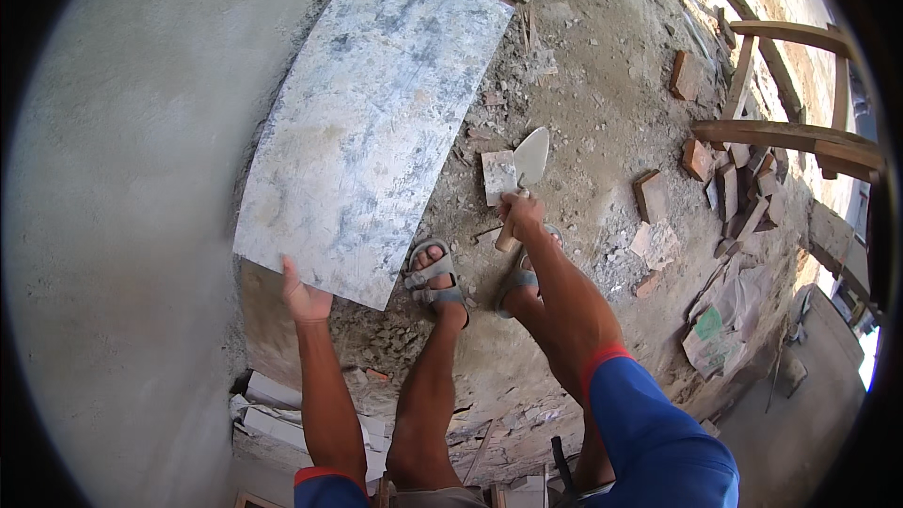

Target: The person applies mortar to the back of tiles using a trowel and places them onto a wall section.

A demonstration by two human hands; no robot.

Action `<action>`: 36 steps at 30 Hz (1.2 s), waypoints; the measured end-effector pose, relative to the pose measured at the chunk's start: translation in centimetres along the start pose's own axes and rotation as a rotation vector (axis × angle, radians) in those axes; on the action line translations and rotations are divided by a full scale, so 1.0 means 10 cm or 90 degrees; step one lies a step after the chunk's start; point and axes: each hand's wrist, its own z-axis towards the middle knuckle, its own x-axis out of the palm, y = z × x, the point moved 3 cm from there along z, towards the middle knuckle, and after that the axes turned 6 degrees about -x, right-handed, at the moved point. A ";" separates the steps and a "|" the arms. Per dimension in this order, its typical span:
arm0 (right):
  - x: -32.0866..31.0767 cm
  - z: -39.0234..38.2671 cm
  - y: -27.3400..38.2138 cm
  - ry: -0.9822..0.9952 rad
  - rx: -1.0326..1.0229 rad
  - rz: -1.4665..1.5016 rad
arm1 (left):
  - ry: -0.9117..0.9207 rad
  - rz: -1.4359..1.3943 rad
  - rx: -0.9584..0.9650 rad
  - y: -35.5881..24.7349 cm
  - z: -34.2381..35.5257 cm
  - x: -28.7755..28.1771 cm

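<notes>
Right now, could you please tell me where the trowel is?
In the head view, the trowel is right of centre, gripped by its wooden handle in the right hand, its blade above a pale tile piece on the rubble-strewn ground, just beyond the sandalled feet.

Daylight is flooding in bright from upper right, glaring there; shadows are staying soft, focus is holding sharp, fisheye is bending edges into black rim.

Mottled grey slab (367, 122) leaning on wall; trowel (525, 174) upright.
</notes>
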 end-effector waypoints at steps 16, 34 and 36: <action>-0.69 -0.13 0.48 -0.111 -0.301 -0.483 | -0.210 0.007 -0.002 -0.37 0.85 -0.65; 1.90 -0.81 1.12 0.280 -0.089 0.291 | -0.648 0.157 -0.047 -0.06 0.16 -0.66; 2.03 -0.48 1.01 0.279 -0.112 0.412 | -0.661 -0.072 -0.254 0.40 0.04 -0.45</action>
